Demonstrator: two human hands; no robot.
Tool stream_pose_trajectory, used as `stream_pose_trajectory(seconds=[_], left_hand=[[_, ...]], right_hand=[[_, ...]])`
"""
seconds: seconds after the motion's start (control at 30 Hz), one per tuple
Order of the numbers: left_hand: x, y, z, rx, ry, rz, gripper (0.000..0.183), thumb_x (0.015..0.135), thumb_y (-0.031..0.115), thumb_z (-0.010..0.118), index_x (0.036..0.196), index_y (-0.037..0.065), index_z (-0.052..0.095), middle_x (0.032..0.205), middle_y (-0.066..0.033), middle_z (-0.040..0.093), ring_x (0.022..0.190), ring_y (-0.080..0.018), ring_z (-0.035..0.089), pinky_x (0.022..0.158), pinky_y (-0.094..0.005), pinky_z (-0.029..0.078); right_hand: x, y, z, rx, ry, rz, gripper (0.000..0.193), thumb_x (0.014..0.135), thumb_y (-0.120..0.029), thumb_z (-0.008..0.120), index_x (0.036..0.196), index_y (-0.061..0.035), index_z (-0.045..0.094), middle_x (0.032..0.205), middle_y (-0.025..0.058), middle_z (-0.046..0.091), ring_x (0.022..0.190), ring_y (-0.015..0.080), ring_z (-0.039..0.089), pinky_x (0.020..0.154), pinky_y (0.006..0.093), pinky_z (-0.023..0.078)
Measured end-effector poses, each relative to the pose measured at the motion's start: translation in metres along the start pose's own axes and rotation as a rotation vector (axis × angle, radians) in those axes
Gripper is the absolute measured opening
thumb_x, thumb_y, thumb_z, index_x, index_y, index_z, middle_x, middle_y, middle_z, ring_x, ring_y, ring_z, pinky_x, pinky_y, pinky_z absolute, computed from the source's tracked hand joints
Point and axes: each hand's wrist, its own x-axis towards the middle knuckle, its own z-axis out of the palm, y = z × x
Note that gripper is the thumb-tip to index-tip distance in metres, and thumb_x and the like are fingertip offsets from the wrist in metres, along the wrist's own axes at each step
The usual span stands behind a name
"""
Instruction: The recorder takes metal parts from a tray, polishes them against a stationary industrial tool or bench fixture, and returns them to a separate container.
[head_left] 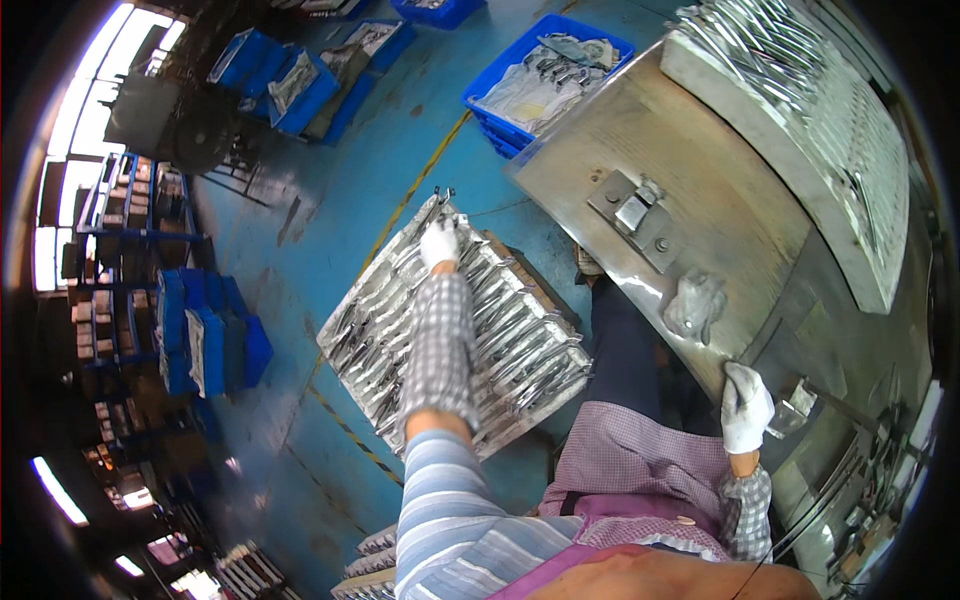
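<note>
In a white glove, my left hand reaches over the far corner of a board covered with rows of slim metal pieces. Its fingers look drawn together among the pieces; what they hold, if anything, is hidden. Just beyond the fingertips, dark metal ends stick out past the corner. My right hand, also gloved in white, is closed at the near edge of a metal-topped bench, its fingers curled against that edge. A small shiny metal block is beside it.
A steel fixture is fixed on the bench, with a grey rag nearer me. A pale curved rack bearing many shiny metal pieces stands at the right. A blue crate stands behind the bench; more blue bins are at the left.
</note>
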Motion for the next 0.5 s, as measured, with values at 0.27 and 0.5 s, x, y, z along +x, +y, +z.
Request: stream_pose_trajectory(seconds=[0.27, 0.5], left_hand=[[-0.326, 0.17, -0.159, -0.558, -0.324, 1.173, 0.025, 0.077, -0.001, 0.067, 0.101, 0.005, 0.073, 0.103, -0.0133, 0.073, 0.086, -0.0306, 0.071, 0.075, -0.0374, 0.057], [-0.482, 0.216, -0.099, -0.455, -0.769, 1.399, 0.029, 0.088, 0.012, 0.063, 0.116, 0.011, 0.072, 0.127, -0.0062, 0.066, 0.094, -0.0254, 0.068, 0.077, -0.0353, 0.057]], right_hand=[[-0.002, -0.034, -0.034, 1.091, -0.395, 0.573, 0.033, 0.09, -0.015, 0.074, 0.12, -0.0016, 0.071, 0.112, 0.0091, 0.074, 0.1, 0.0183, 0.069, 0.091, 0.032, 0.054], [-0.065, 0.045, -0.1, 0.607, -0.253, 0.23, 0.027, 0.086, -0.028, 0.075, 0.09, -0.0013, 0.074, 0.089, 0.0059, 0.073, 0.077, 0.0172, 0.07, 0.07, 0.0317, 0.055]])
